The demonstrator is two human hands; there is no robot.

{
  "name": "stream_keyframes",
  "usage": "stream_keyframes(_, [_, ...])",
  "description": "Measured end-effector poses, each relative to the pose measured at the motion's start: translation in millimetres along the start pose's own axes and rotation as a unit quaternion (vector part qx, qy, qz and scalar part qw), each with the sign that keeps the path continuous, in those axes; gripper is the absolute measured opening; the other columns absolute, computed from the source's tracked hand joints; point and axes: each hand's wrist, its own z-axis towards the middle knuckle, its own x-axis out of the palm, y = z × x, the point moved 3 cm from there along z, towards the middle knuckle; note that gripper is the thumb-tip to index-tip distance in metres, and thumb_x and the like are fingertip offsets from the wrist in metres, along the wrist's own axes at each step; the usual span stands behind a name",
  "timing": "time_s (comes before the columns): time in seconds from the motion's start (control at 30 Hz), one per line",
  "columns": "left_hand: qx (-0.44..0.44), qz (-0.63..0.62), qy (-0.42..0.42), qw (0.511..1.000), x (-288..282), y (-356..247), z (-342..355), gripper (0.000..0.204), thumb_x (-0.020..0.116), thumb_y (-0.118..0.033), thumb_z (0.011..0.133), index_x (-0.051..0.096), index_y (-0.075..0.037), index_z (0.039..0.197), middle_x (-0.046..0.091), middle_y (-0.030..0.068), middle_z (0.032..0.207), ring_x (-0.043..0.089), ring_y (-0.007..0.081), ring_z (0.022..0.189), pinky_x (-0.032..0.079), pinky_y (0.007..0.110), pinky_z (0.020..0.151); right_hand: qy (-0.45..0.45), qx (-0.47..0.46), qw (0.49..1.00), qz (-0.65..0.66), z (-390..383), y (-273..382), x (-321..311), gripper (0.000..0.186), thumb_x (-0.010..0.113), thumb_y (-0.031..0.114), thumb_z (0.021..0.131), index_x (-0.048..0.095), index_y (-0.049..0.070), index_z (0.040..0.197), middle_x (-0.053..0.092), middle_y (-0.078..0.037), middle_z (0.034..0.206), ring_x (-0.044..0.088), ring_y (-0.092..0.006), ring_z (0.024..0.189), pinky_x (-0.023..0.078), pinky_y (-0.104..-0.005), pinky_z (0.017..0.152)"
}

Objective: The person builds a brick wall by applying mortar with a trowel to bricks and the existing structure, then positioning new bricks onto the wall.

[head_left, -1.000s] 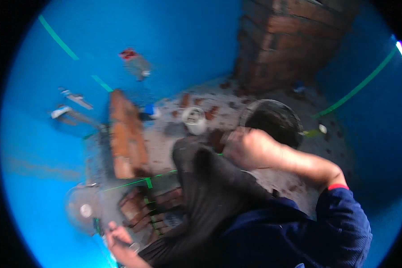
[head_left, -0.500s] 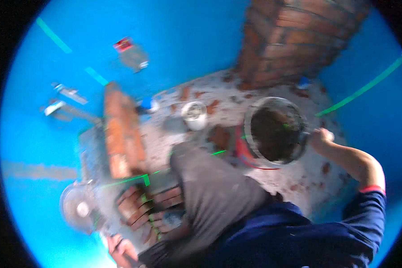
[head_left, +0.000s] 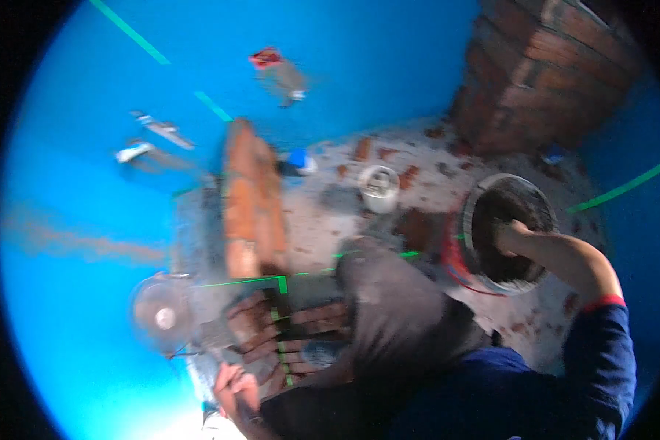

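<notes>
The bare right hand is placed inside a round, red-sided bucket with a pale grey rim, which is set near the right edge of the grey, debris-strewn floor. Its fingertips are hidden by the dark, mortar-like mix, so whether anything is clamped cannot be told. The bare left hand is held low, near the floor's lower left corner; it is blurred, and its grip cannot be told either.

By appearance, 1 low orange brick wall is already laid near the floor's left edge, and 1 tall red-brown brick pillar is raised at the upper right corner. Dark red bricks are crossed by a thin green line. Mix is still left in the bucket; how much bricklaying remains cannot be judged.
</notes>
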Motion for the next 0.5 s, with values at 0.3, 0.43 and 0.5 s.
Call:
stream_keyframes(0.3, [-0.131, -0.058, -0.014, 0.990, -21, -7, -3, 0.030, 0.033, -0.025, 0.105, 0.034, -0.010, 0.079, 0.039, 0.0046, 0.070, 0.038, 0.0173, 0.058, 0.039, 0.030, 0.056, 0.111, -0.029, 0.924, 0.364, -54, -28, -55, 0.025, 0.069, 0.021, 0.072, 0.054, 0.008, 0.058, 0.053, -0.004, 0.056, 0.051, -0.0190, 0.053, 0.042, -0.0358, 0.052])
stream_keyframes(0.43, [-0.118, -0.037, -0.017, 0.992, -7, -6, -8, 0.028, 0.039, -0.019, 0.103, 0.036, -0.010, 0.076, 0.039, 0.0020, 0.069, 0.038, 0.0154, 0.058, 0.040, 0.028, 0.055, 0.074, -0.034, 0.949, 0.306, -96, -45, -54, 0.026, 0.072, 0.025, 0.071, 0.059, 0.004, 0.061, 0.057, -0.006, 0.058, 0.054, -0.0196, 0.054, 0.045, -0.0356, 0.053])
stream_keyframes(0.5, [-0.124, -0.047, -0.006, 0.991, -12, -13, -3, 0.031, 0.039, -0.019, 0.103, 0.036, -0.010, 0.073, 0.038, 0.0016, 0.068, 0.040, 0.0154, 0.058, 0.040, 0.027, 0.055, 0.060, -0.031, 0.949, 0.307, -119, -61, -37, 0.026, 0.073, 0.027, 0.068, 0.063, 0.003, 0.073, 0.061, -0.008, 0.063, 0.060, -0.0209, 0.059, 0.048, -0.0362, 0.054])
